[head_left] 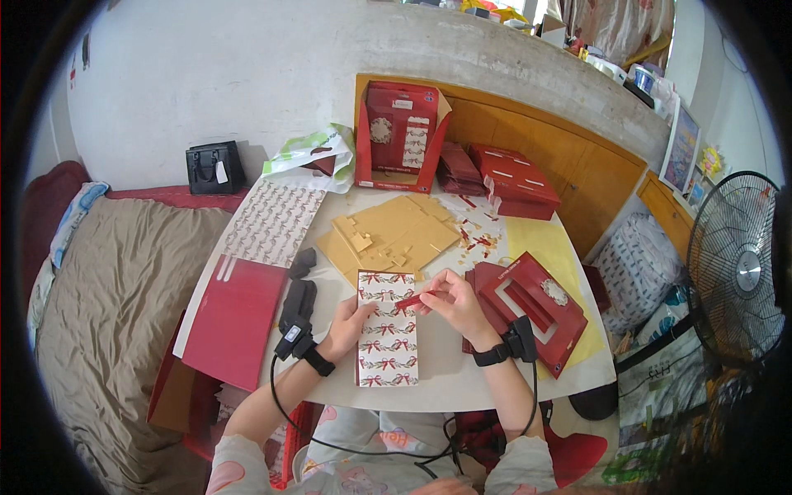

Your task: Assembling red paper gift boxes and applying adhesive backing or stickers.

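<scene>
A tall white card [388, 351], printed with rows of green garlands and red bows, is in front of me near the table's front edge. My left hand [347, 327] grips its left edge, the thumb on top and the fingers mostly hidden. Above the card's upper right part, my right hand [459, 304] pinches a small red strip [407, 303] between thumb and fingertips. Whether the strip touches the card, I cannot tell. To the right of that hand lie stacked red card pieces [528, 309] with a cut-out window and a pale wreath.
Gold sheets [429, 227] with small offcuts lie beyond the card. Red and gold scraps [478, 239] are scattered to their right. A red display box [402, 140] and red boxes [516, 186] line the back. Red sheets [235, 322] lie left; a fan [747, 268] stands right.
</scene>
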A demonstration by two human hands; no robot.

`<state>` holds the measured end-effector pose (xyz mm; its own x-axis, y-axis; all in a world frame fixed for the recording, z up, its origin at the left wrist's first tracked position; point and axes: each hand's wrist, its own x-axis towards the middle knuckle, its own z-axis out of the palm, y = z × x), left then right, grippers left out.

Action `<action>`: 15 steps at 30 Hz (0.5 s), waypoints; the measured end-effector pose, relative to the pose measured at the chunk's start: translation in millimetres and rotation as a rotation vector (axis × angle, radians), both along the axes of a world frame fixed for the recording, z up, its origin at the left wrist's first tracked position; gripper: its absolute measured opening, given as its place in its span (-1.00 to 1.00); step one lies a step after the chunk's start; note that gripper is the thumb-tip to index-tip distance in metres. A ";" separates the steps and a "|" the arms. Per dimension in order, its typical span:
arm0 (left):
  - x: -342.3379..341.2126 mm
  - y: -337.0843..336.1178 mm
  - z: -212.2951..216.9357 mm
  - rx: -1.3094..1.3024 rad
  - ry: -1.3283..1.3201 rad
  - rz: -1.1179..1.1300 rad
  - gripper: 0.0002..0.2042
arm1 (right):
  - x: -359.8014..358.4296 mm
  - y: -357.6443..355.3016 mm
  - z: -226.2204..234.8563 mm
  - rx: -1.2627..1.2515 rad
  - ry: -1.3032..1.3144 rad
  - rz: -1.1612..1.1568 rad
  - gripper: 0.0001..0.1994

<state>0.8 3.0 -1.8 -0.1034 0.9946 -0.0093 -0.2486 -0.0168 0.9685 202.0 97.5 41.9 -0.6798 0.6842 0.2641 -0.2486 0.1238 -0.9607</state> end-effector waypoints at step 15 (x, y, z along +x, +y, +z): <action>5.5 -23.9 19.4 0.366 0.208 0.081 -0.73 | -32.1 -44.8 24.4 0.134 -0.056 -0.186 -0.91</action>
<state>6.3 -20.9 17.6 -0.1439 0.9170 0.3721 -0.0326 -0.3802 0.9243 169.8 52.7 66.3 -0.5616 0.7603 0.3265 -0.1565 0.2899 -0.9442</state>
